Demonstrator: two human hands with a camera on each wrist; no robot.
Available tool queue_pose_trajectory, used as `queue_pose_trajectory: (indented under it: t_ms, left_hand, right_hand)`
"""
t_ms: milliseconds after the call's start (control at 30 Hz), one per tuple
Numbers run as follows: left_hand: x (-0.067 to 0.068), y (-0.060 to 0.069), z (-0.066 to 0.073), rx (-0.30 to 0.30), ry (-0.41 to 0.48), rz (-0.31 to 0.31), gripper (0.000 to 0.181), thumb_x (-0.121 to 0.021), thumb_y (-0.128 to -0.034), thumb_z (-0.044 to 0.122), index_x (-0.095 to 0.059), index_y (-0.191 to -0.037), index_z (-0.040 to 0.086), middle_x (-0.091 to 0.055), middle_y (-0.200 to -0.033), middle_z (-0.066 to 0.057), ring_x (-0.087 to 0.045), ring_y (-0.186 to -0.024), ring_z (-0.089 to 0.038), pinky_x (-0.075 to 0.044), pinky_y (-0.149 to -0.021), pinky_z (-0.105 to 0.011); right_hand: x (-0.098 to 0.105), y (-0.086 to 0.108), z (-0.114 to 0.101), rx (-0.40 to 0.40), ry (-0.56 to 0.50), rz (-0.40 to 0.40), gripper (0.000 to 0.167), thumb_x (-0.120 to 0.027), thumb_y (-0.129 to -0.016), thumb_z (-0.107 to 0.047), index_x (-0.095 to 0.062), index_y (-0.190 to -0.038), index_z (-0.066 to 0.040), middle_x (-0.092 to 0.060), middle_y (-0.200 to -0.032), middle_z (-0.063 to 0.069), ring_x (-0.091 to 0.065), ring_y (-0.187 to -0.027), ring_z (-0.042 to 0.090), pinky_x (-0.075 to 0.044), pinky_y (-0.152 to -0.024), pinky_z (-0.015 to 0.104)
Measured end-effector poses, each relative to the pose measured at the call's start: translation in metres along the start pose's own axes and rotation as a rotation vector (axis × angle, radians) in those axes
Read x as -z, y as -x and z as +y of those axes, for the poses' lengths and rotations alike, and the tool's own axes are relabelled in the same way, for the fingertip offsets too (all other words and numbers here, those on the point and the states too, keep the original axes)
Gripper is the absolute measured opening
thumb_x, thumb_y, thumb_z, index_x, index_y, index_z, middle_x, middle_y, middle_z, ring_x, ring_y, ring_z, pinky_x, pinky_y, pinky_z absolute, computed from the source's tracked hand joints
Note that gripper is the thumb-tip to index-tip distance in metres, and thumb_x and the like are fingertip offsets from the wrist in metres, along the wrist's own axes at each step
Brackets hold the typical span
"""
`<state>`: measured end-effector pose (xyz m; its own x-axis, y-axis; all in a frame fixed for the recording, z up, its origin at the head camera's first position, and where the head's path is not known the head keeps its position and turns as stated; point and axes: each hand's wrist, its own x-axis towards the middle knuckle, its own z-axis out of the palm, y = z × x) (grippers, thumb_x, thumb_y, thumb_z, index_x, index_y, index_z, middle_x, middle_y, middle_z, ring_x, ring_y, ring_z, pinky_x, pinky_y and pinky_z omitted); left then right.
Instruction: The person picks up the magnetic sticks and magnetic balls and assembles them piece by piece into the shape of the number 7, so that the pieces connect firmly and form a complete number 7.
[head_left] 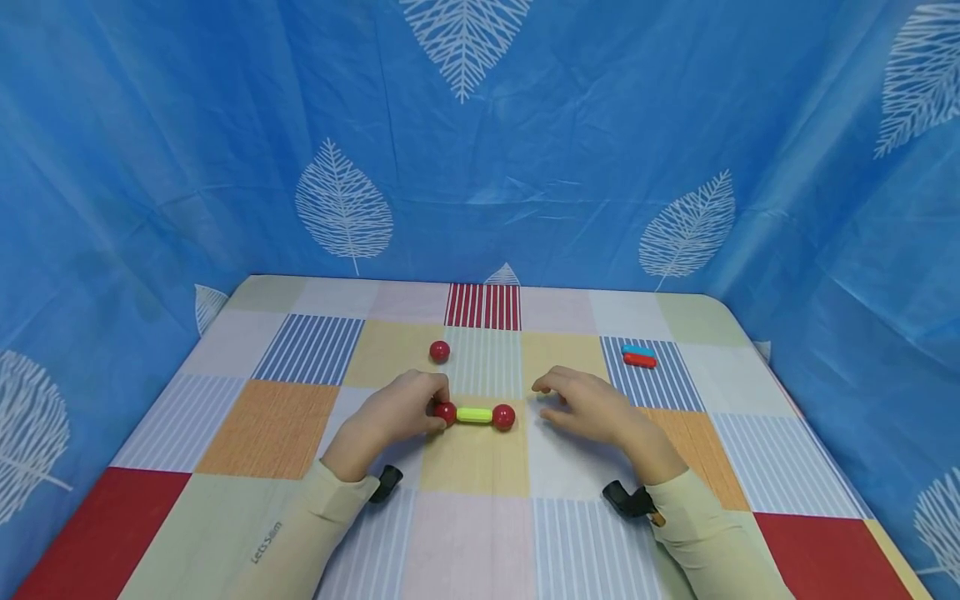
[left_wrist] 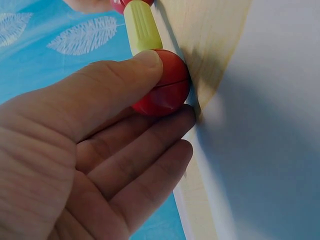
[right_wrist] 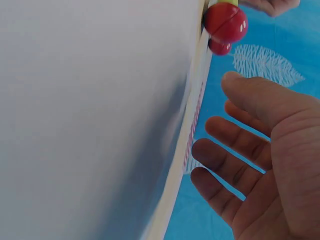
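Note:
A yellow-green rod (head_left: 474, 415) lies on the cloth with a red ball at each end. My left hand (head_left: 397, 408) pinches the left ball (left_wrist: 172, 87) between thumb and fingers. The right ball (head_left: 503, 417) is untouched. My right hand (head_left: 588, 408) is just right of it, fingers relaxed and holding nothing; in the right wrist view that hand (right_wrist: 260, 145) shows a gap to the ball (right_wrist: 226, 23). Behind the rod sits another red ball (head_left: 439, 351).
A blue stick (head_left: 638, 350) and a red stick (head_left: 640, 361) lie side by side at the back right. The table has a patchwork cloth (head_left: 472, 533). Blue curtains (head_left: 525, 150) with white leaf prints hang behind and on both sides.

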<state>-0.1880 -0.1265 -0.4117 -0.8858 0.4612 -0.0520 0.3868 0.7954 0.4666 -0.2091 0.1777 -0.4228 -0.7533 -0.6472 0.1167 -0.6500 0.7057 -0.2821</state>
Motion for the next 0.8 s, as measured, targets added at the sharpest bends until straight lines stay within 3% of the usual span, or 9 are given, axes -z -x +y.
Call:
queue_pose_trajectory:
  t_ms: [433, 800]
  left_hand:
    - [0.001, -0.001, 0.000, 0.004, 0.002, -0.012, 0.022, -0.082, -0.0787, 0.012, -0.061, -0.086, 0.014, -0.058, -0.077, 0.004, -0.051, -0.070, -0.012, -0.046, -0.066, -0.028]
    - [0.001, 0.000, -0.001, 0.005, 0.002, -0.011, 0.022, -0.082, -0.0785, 0.012, -0.062, -0.086, 0.014, -0.058, -0.077, 0.004, -0.051, -0.071, -0.012, -0.046, -0.066, -0.028]
  right_hand:
    - [0.010, 0.009, 0.034, -0.065, -0.041, 0.064, 0.033, -0.073, -0.087, -0.014, -0.064, -0.118, -0.006, -0.064, -0.108, 0.006, -0.059, -0.087, 0.020, -0.051, -0.077, 0.039]
    - [0.016, 0.018, 0.063, -0.162, 0.001, 0.116, 0.037, -0.072, -0.088, -0.014, -0.062, -0.121, -0.001, -0.063, -0.116, 0.013, -0.060, -0.101, 0.031, -0.048, -0.085, 0.047]
